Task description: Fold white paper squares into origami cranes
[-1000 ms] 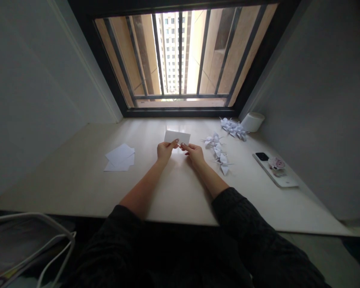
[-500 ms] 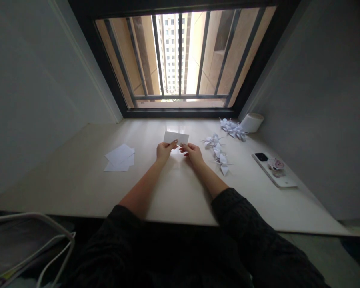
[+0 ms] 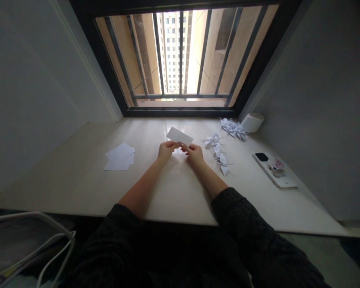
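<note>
A folded white sheet of paper is held up between both hands in front of the window, its right side tilted lower. My left hand pinches its near edge between thumb and fingers. Close beside it, my right hand grips the same edge, the thumbs nearly meeting. Several folded paper cranes lie on the white sill just right of my right hand. Off to the left rest a few loose white paper sheets, overlapping.
More paper cranes are heaped near the window, against a white roll. At the right lies a phone with a round grip on its back. White tubing or cable curves past the sill's front left edge. A barred window stands behind.
The paper has turned clockwise, its right side dropping, and has shifted slightly to the right. My thumbs have come closer together along its near edge.
</note>
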A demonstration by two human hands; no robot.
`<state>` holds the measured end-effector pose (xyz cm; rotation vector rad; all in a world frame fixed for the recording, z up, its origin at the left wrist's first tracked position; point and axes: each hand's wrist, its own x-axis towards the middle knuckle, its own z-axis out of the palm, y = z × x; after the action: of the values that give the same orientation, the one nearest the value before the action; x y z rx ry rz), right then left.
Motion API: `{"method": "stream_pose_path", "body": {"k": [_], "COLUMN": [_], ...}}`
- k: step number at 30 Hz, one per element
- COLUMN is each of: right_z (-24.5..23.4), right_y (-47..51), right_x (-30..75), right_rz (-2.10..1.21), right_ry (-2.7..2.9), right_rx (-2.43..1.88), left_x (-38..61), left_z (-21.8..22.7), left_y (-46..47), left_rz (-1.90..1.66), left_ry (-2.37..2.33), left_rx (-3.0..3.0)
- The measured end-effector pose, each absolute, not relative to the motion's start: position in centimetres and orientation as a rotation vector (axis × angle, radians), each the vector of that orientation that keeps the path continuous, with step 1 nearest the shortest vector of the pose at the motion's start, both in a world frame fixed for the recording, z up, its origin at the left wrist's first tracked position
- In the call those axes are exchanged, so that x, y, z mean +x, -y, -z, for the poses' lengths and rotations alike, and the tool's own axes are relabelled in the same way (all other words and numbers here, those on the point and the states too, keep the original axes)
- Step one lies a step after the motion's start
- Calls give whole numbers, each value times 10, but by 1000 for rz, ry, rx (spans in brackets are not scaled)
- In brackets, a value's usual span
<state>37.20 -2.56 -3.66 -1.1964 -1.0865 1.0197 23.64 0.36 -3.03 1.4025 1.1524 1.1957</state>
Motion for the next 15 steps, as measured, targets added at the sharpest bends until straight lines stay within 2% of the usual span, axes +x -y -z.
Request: {"method": "stream_pose_path", "body": {"k": [15], "right_z": [38], "right_y": [22], "right_x": [375], "right_rz": [-984], "right_ry": [1163], "right_rx": [-1209], "left_x": [224], "left_z": [23], "left_y": [-10], "left_rz": [-1370], "left_ry": [-1316], "left_rx": [1247]}}
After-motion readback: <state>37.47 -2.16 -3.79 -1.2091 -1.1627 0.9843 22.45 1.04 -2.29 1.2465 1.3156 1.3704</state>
